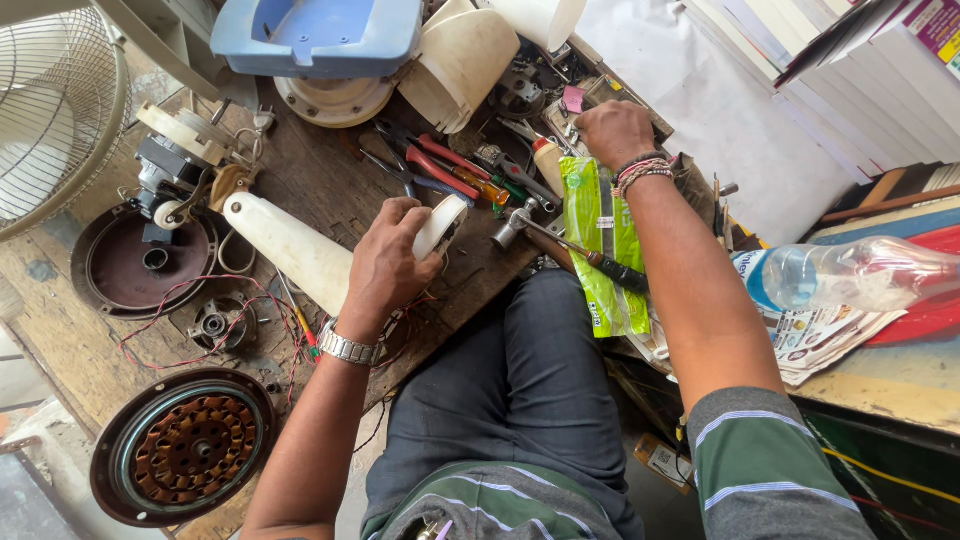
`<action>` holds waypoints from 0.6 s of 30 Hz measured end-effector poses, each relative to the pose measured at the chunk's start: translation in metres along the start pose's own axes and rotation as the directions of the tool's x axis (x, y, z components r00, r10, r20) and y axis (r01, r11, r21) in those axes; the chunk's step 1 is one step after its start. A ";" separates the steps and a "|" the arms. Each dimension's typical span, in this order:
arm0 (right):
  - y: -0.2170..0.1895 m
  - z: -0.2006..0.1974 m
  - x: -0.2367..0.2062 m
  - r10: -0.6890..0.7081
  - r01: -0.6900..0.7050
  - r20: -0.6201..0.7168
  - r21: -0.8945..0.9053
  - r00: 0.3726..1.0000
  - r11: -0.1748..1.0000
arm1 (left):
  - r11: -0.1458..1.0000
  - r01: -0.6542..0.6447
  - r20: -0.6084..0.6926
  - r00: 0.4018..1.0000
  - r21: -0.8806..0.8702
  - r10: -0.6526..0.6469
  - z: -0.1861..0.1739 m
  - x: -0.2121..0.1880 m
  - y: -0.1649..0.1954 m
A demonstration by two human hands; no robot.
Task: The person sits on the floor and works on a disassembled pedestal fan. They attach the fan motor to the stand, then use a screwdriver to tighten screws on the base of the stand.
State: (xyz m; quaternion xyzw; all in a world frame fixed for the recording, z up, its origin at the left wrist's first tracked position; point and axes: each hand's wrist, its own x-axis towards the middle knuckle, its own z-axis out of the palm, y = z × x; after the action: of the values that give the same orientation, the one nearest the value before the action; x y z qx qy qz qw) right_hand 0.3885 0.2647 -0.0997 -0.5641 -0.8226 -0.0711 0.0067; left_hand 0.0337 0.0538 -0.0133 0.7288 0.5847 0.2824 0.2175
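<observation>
Gripping white tape roll (440, 226), left hand (392, 262); right hand (615, 132) curled above green packet (600, 245).

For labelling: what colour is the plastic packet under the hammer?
Bright green plastic packet, clearest in the head view.

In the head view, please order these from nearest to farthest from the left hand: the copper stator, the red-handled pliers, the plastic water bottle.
From the left hand:
1. Red-handled pliers, just above it on the bench.
2. Copper stator, lower left.
3. Plastic water bottle, far right.
</observation>
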 end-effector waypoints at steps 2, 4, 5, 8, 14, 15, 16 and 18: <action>-0.002 0.001 -0.001 -0.003 0.003 -0.004 0.027 1.000 1.000 | 1.000 0.018 0.018 1.000 -0.002 -0.018 0.000 0.001 0.000; -0.002 0.002 -0.003 0.003 -0.003 0.001 0.026 1.000 1.000 | 1.000 0.014 0.015 1.000 -0.004 -0.014 -0.001 0.001 0.001; -0.002 0.003 -0.004 0.008 -0.008 0.005 0.011 1.000 1.000 | 1.000 0.010 0.012 1.000 -0.004 -0.010 -0.001 0.001 0.001; 0.000 0.005 -0.005 0.046 -0.047 0.038 0.018 0.998 0.999 | 1.000 0.017 0.016 1.000 -0.002 -0.017 -0.003 0.000 0.002; 0.005 -0.002 -0.013 0.067 -0.037 -0.210 0.144 0.975 0.989 | 1.000 0.014 0.013 1.000 0.005 -0.014 -0.004 -0.001 0.002; 0.005 -0.007 -0.013 0.085 -0.046 -0.245 0.161 0.966 0.986 | 1.000 0.014 0.012 1.000 0.004 -0.014 -0.003 -0.001 0.002; 0.004 -0.012 -0.013 0.194 -0.131 -0.140 0.366 0.971 0.921 | 1.000 0.014 0.011 1.000 0.003 -0.014 -0.003 -0.001 0.002; 0.000 -0.026 -0.011 0.324 -0.317 0.125 0.688 0.938 0.652 | 1.000 0.021 0.015 1.000 -0.002 -0.021 -0.003 -0.002 0.003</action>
State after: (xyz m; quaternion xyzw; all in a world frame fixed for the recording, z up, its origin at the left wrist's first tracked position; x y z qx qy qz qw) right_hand 0.3913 0.2511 -0.0748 -0.6550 -0.6750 0.2447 0.2355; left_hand 0.0332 0.0514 -0.0094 0.7246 0.5902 0.2753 0.2255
